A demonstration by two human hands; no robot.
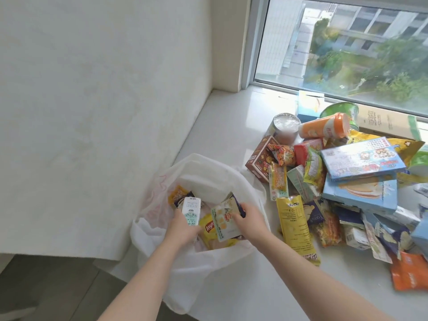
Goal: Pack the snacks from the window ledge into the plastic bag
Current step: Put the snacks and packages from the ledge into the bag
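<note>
A thin white plastic bag [196, 274] sits open-mouthed at the left end of a pale stone window ledge [231, 126], and its near side sags over the ledge's front edge. The person's 2 hands are both down in the bag's mouth. The left hand [183, 228] is curled round the lower end of a small white drink carton with green print [191, 210], holding it upright over the left half of the bag's opening. The right hand [249, 220] pinches a flat pale snack packet printed with food pictures [223, 220] by its right edge, over the right half of the opening. A dark blue wrapper edge shows just behind that packet. Between the 2 held items, lower inside the bag, lies a yellow Lay's crisp packet [209, 230]. A small orange-yellow sachet [177, 193] rests near the bag's far-left wall.

To the right of the bag, the remaining snacks lie heaped on the ledge. Nearest the bag are a brown cardboard biscuit box [258, 164] and a long yellow pouch [294, 223], which lies flat just beside the bag's right wall. Further right of the bag, a light blue flat box with cartoon print [361, 162] tops the heap. Beyond it are an orange-capped plastic cup [324, 128] on its side and a round foil-topped tin [286, 127]. An orange foil packet [408, 274] lies at the heap's near edge, well apart from the bag.
</note>
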